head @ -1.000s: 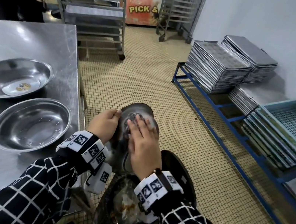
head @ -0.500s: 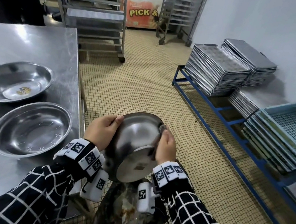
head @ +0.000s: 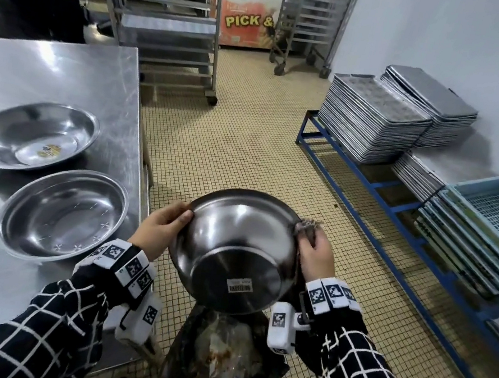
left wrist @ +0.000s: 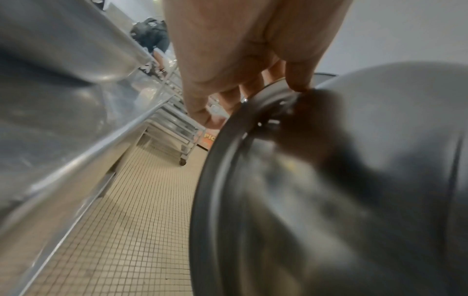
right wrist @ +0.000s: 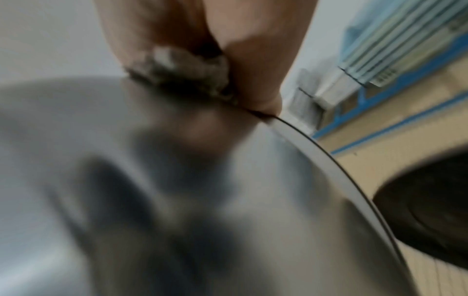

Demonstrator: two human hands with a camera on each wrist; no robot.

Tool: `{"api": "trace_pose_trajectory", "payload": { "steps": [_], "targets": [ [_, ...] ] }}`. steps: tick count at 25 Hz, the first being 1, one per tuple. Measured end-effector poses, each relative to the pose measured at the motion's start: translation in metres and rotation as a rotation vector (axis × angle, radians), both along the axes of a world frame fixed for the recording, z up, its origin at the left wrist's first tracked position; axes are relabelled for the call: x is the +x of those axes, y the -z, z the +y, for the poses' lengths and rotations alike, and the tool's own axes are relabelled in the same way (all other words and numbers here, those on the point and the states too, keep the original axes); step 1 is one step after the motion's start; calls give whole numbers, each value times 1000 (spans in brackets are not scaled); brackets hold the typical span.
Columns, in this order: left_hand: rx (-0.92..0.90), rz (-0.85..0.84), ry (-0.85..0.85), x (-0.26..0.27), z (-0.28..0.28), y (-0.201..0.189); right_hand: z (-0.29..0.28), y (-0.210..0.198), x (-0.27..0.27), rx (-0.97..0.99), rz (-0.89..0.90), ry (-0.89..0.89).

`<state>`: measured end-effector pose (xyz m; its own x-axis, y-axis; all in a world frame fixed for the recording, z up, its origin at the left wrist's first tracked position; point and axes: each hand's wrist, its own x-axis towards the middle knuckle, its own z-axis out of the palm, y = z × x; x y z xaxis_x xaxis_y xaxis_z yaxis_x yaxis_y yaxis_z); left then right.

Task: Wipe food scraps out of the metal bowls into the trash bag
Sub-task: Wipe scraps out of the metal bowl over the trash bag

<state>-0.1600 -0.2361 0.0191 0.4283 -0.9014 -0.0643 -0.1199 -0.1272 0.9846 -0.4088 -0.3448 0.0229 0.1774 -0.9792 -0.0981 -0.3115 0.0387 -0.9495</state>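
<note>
We hold the metal bowl (head: 237,249) tipped, base toward us, directly above the trash bag (head: 223,367). Our left hand (head: 158,230) pinches its rim; our right hand (head: 316,253) pinches the opposite rim with a grey rag (head: 309,226). We judge it best to keep the opening over the bag and both grips firm.

The right hand (right wrist: 228,50) pinches a grey rag (right wrist: 182,74) against the rim of the blurred metal bowl (right wrist: 177,190), stacked blue crates (right wrist: 405,40) behind.

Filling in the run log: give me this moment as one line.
bowl: tipped over trash bag, base toward camera | left hand: grips rim | right hand: holds rag at rim | two bowls on table
</note>
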Motion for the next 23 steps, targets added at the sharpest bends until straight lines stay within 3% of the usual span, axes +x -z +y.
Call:
{"api": "trace_pose_trajectory", "payload": {
  "steps": [4, 7, 9, 13, 14, 17, 18, 21, 23],
  "targets": [
    [94, -72, 191, -8, -1, 0, -4, -16, 6, -221, 286, -269],
    [123, -311, 218, -23, -3, -11, -6, -26, 17, -353, 377, -393],
    [85, -346, 140, -30, -4, -19, -5, -28, 22, -456, 347, -375],
    [56, -493, -7, -28, -8, -17, 13, -24, 37, -573, 52, -190],
    [61, -506, -31, -29, -8, -18, 19, -22, 44, -607, 61, -191],
    [39, -500, -84, -36, -12, -25, 34, -9, 57, -796, 407, -130],
    [32, -512, -91, -36, -12, -26, 38, -7, 58, -820, 429, -74],
    [13, -442, -65, -30, -10, -26, 38, -2, 49, -754, 329, 27],
    [38, -332, -80, -24, -7, -23, 29, 7, 38, -449, 248, 50]
  ]
}}
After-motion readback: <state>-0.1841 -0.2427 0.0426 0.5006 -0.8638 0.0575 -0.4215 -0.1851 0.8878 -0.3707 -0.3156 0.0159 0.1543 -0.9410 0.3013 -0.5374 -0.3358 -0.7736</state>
